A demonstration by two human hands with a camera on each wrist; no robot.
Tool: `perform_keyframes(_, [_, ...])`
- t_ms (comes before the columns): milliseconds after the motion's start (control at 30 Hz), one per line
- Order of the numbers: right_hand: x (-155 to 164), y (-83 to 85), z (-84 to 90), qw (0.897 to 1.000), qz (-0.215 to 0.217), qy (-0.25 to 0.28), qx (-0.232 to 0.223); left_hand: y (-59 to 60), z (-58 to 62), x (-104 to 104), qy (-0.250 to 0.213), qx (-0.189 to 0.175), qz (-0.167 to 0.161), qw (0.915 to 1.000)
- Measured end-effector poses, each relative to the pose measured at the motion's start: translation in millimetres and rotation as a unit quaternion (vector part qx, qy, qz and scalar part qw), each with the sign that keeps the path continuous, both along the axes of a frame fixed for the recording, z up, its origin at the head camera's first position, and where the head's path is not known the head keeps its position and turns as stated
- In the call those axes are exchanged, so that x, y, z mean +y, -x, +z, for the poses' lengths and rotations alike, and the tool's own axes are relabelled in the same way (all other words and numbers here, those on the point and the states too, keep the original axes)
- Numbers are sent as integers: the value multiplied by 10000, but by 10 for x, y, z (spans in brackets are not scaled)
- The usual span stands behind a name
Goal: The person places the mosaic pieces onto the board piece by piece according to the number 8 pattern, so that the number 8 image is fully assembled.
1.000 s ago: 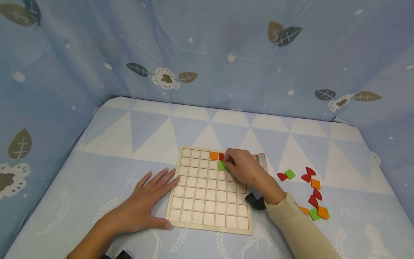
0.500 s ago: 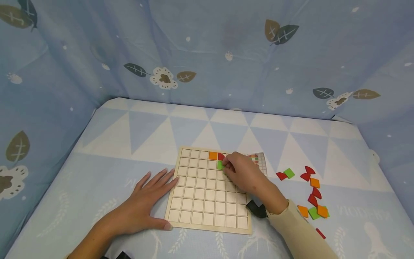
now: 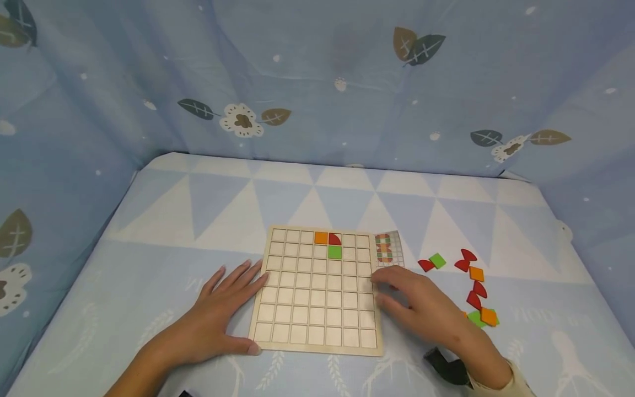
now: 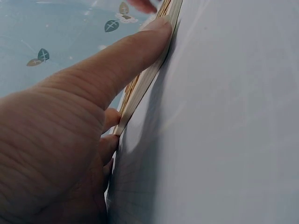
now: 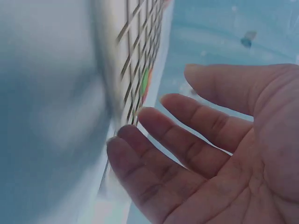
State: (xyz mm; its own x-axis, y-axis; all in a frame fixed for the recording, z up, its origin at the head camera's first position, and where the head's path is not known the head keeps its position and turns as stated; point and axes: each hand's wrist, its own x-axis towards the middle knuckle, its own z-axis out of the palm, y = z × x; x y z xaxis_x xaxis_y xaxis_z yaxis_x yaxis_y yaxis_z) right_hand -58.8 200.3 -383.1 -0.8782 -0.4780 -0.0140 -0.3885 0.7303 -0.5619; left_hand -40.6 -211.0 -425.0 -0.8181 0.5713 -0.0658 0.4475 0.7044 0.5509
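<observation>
Left hand [image 3: 213, 322] flat on the cloth-covered surface [image 3: 163, 220], fingers against the left edge of the wooden grid board [image 3: 317, 309]; right hand [image 3: 421, 306] open at the board's right edge; orange tile [image 3: 321, 237], red quarter-round tile [image 3: 334, 239] and green tile [image 3: 334, 252] sit near the board's far edge; loose tiles [image 3: 473, 286] lie toward the surface's right edge.

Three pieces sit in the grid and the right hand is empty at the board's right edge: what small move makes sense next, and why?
Probably the right hand, open and holding nothing, reaches right to the loose pieces and picks one up. The wooden board holds only an orange, a red and a green piece, the pattern card shows more, and the left hand lies flat against the board's left edge.
</observation>
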Motion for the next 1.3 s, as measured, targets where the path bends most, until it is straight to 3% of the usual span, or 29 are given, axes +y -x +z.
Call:
perform_keyframes(133, [250,-100,25,9977,-586,-333,-119,-2,-4,-2,-14,-30,29,10000])
perform_keyframes(333, [666,-118,101,9844,-1320,-893,-741,6,-10,-2,-16,-51,36,10000])
perform_keyframes(500, [961,-91,98,9753,-1388,-1392,-1006,-4,-17,-21,12,13,48,10000])
perform_keyframes(667, [1055,-82,44,9653,-1335,-1741,-1415,0,-12,-23,0,-40,66,10000])
perform_keyframes(1133, [1271,-93,34,9526,-1747,-1701,-1818,23,-8,5,-34,-61,40,10000])
perform_keyframes(1300, [1365,-91,2,9351,-1962,-1975,-2192,22,-24,16,24,-75,64,9999])
